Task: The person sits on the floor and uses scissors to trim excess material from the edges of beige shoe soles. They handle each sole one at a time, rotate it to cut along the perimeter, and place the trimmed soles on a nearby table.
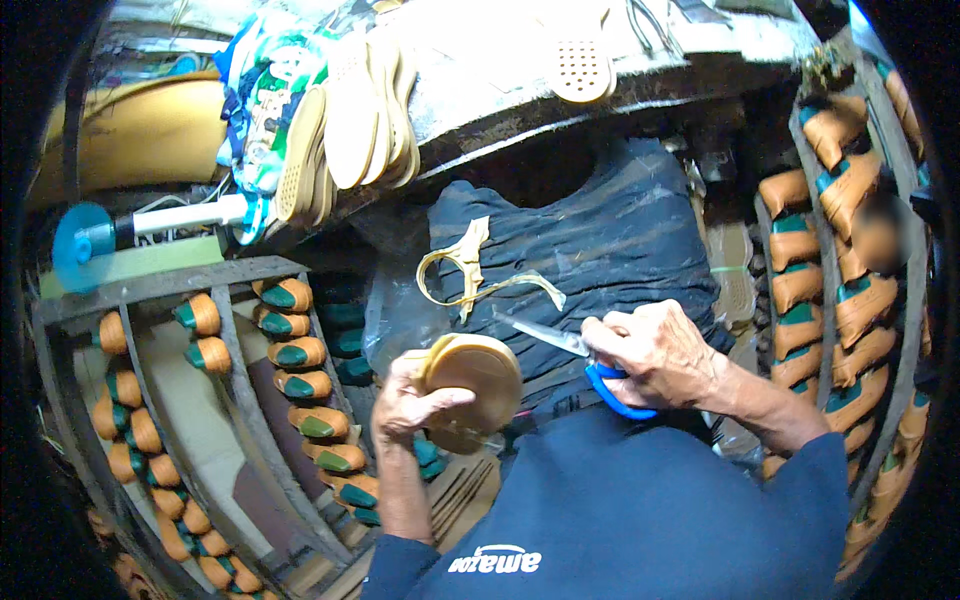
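My left hand (402, 400) is closed around tan shoe soles (482, 380), which seem to be stacked, with the thumb pressed on the near face. My right hand (655, 355) grips a pair of scissors (610, 388) by its blue handles. The scissors' blades point left, above the soles and apart from them. Whether the blades are parted is hard to make out. Beyond both hands, thin curled cream offcuts (468, 280) lie on a dark, creased cloth (600, 230) draped in front of me.
A cluttered workbench (480, 65) runs across the far side, bearing stacked soles (355, 125) and a perforated sole (583, 70). Wooden racks of orange-brown shoes with green parts stand left (235, 400) and right (905, 360). A round blue object (83, 245) sits far left.
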Demonstrator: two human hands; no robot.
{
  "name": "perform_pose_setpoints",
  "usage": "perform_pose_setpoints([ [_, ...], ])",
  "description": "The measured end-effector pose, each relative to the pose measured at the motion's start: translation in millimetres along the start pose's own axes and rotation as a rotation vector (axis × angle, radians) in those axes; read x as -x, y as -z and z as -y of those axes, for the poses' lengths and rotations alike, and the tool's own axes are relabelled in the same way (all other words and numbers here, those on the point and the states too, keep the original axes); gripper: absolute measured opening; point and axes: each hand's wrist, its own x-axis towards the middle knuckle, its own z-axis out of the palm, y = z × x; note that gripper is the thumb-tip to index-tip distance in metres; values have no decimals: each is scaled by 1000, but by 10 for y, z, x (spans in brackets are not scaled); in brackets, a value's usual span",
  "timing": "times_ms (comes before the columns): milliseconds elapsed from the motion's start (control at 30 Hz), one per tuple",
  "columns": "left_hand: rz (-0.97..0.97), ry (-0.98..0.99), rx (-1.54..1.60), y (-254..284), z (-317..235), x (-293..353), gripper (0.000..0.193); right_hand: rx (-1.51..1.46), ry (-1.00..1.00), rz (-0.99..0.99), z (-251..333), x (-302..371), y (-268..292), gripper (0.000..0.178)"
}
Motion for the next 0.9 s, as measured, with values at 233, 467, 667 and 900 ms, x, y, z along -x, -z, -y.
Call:
perform_pose_setpoints([
  [233, -1042, -888, 266, 590, -455, 600, 58, -91, -181, -206, -218, 202, -156, 31],
  [467, -821, -599, 276, 430, 71, 800, 63, -133, -99, 110, -118, -8, -556, 35],
  [667, -629, -595, 1086, -12, 636, 52, 59, -715, -357, 177, -233, -839, -1117, 18],
  [900, -606, -598, 1083, -461, 547, -35, 70, -678, -697, -171, -484, -149, -459, 20],
])
